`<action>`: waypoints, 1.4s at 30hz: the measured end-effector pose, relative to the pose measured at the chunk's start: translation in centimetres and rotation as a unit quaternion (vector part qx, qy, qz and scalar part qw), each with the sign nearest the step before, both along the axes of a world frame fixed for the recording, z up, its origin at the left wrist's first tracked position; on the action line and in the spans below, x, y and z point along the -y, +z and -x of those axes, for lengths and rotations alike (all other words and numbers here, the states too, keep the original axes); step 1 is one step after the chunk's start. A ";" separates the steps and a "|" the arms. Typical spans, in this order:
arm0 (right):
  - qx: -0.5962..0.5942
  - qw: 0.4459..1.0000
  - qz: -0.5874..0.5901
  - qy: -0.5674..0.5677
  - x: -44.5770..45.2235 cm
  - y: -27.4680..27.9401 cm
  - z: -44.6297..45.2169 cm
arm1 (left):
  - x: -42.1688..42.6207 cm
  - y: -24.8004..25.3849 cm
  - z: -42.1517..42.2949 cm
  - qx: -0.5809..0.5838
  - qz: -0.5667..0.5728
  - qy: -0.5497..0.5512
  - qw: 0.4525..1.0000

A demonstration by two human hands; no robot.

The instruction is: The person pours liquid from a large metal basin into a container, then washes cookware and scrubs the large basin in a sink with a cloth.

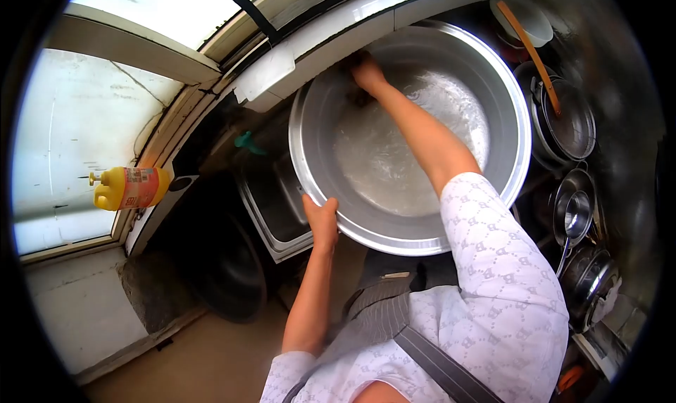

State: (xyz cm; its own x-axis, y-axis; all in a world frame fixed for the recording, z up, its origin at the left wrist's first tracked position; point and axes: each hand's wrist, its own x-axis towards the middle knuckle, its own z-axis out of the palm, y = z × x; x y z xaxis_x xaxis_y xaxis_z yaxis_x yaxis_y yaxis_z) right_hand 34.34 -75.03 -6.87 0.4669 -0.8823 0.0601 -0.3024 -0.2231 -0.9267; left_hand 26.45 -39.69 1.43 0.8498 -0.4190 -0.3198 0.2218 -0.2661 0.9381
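Plainly, the round basin point(524, 139) lies ahead — left hand point(322, 218) pinching its near-left rim, right hand point(367, 73) inside by its far side, grip too dark to tell.

Head-worn view, facing forward, down into basin point(501, 114); near.

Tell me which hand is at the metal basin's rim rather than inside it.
The left hand, at the near-left edge of the metal basin; the right hand is inside it.

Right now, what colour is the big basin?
The basin is silver-grey; it shows best in the head view.
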 end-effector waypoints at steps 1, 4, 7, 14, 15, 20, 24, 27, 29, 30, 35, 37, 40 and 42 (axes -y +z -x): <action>-0.104 0.993 0.032 0.055 -0.2 1.2 2.5 | 0.0 -0.1 0.0 0.003 0.008 0.008 1.000; -0.267 0.957 0.032 0.111 -0.1 3.7 10.6 | -0.1 -0.5 0.3 0.011 0.010 0.026 1.000; -0.408 0.902 0.137 0.022 0.1 1.2 14.0 | 0.0 -0.4 0.3 0.028 0.000 0.028 0.999; -0.430 0.828 0.225 0.282 -8.1 2.2 11.3 | 0.0 -0.6 0.3 0.045 -0.007 0.025 0.999; -0.374 0.869 0.145 0.291 -9.0 3.8 11.0 | -0.1 -0.7 0.2 0.050 -0.018 0.019 0.998; -0.140 0.948 0.025 0.286 -15.6 3.3 9.0 | 0.1 -0.2 0.6 0.050 -0.001 0.031 0.998; 0.047 0.941 0.125 0.311 -19.0 2.3 6.0 | 0.1 -0.2 0.4 0.058 -0.024 0.032 0.998; 0.075 0.948 0.139 0.275 -16.0 2.5 3.0 | 0.0 -0.3 0.4 0.055 -0.031 0.029 0.998; 0.087 0.981 0.097 0.143 -11.5 2.3 -0.1 | 0.0 -0.2 0.3 0.049 -0.031 0.026 0.998; 0.096 0.991 0.060 0.066 -9.4 2.4 -1.0 | -0.1 -0.2 0.1 0.047 -0.032 0.027 0.998; 0.092 0.994 0.009 0.051 -9.7 3.2 -0.9 | 0.0 0.0 0.0 0.025 -0.013 0.012 1.000; 0.070 0.988 -0.024 0.132 -13.2 3.0 0.7 | -0.2 -0.1 0.0 0.022 -0.009 0.011 1.000; 0.042 0.970 0.047 0.234 -14.2 3.1 1.6 | 0.1 0.0 -0.1 0.022 -0.005 0.007 1.000; 0.033 0.989 0.069 0.129 -12.0 2.8 0.0 | -0.3 0.1 0.0 0.024 -0.011 0.005 1.000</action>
State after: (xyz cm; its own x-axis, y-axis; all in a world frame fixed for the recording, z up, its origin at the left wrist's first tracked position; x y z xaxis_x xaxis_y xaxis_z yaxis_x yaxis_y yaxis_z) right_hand 34.33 -63.05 -4.12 0.6669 -0.7152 0.2091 -0.1581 -0.4101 -0.8982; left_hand 26.41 -39.39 1.49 0.8687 -0.4040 -0.2865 0.1787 -0.2839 0.9421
